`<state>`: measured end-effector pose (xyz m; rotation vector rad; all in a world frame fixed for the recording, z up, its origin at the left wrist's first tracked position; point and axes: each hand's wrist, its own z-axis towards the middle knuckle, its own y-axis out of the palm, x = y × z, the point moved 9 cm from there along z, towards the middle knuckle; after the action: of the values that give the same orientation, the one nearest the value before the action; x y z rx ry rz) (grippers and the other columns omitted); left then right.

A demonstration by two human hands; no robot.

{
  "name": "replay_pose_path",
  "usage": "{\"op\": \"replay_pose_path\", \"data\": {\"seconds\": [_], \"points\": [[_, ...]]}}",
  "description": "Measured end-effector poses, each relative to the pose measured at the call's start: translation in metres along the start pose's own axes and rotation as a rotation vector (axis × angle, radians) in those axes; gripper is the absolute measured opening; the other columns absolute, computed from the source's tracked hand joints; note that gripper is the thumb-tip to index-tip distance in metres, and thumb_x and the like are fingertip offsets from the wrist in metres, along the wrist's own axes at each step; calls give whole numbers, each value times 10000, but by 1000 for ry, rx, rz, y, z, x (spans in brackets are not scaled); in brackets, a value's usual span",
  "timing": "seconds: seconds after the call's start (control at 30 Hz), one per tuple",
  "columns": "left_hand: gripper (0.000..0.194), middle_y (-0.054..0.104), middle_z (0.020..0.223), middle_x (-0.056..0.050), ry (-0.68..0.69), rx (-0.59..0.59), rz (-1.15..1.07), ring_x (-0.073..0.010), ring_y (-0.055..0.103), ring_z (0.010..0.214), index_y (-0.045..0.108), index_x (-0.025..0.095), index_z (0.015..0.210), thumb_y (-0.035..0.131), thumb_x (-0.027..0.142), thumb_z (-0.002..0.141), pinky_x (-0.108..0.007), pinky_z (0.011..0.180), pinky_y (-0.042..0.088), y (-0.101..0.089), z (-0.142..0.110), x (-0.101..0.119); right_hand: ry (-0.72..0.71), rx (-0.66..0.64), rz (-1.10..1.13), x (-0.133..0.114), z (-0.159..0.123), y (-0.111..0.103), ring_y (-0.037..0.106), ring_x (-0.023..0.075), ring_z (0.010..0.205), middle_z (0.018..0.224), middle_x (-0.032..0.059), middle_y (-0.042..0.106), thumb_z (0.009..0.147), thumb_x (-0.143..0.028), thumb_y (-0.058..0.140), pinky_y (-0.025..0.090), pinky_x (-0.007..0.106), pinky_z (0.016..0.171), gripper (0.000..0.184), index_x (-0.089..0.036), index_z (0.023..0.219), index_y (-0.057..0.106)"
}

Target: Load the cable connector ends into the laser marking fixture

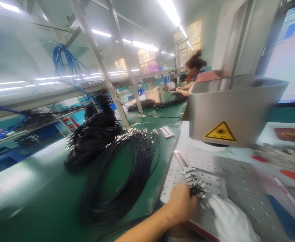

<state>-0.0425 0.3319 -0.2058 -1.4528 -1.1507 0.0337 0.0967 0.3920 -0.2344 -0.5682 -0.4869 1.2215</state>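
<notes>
My bare left hand [181, 203] is closed around a bunch of black cables [194, 190] over the perforated metal plate. Silvery connectors stick out of the bunch past my fingers. Close by on the right is my right hand [229, 215] in a white glove, its fingertips at the connector ends. Motion blur hides whether those fingers pinch a connector. Just beyond the bunch, a slotted metal holder [184, 163] lies on the plate [240, 178]. A large coil of black cables [134, 171] with metal ends rests on the green table to the left.
A taller heap of black cables [94, 134] stands behind the coil on the green table [46, 198]. A grey machine housing [228, 111] with a yellow laser warning sign overhangs the plate. At right is a screen [291, 57]. Farther back, a co-worker [195, 67] sits handling items.
</notes>
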Motion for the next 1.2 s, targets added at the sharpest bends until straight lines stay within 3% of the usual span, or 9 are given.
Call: {"op": "replay_pose_path", "data": {"seconds": [0.33, 0.53, 0.73, 1.2], "points": [[158, 302, 510, 53, 3, -32, 21, -102, 292, 540, 647, 131, 680, 572, 207, 797, -288, 538, 189, 2, 4, 3, 54, -75, -9, 3, -9, 4, 599, 263, 1016, 1117, 63, 664, 799, -110, 551, 502, 384, 918, 341, -235, 1091, 677], [161, 305, 523, 67, 25, -16, -88, -80, 302, 557, 571, 140, 620, 590, 185, 773, -261, 550, 211, 8, 6, 3, 21, -163, -89, 4, -7, 5, 585, 258, 980, 1081, 64, 662, 775, -79, 560, 513, 365, 851, 354, -223, 1082, 664], [250, 367, 529, 59, -69, -64, -176, -88, 375, 578, 443, 168, 555, 578, 161, 766, -255, 563, 239, 10, 8, -1, -8, -212, -120, 1, -5, 12, 578, 265, 967, 1069, 74, 667, 756, -52, 557, 508, 363, 829, 379, -226, 1067, 686], [223, 403, 560, 52, -124, -34, -188, -102, 378, 585, 418, 190, 606, 556, 175, 780, -276, 564, 214, 14, 13, -9, 94, -282, -169, -1, 7, 14, 587, 237, 914, 1161, 54, 659, 755, -27, 564, 518, 316, 726, 409, -263, 1055, 709]]}}
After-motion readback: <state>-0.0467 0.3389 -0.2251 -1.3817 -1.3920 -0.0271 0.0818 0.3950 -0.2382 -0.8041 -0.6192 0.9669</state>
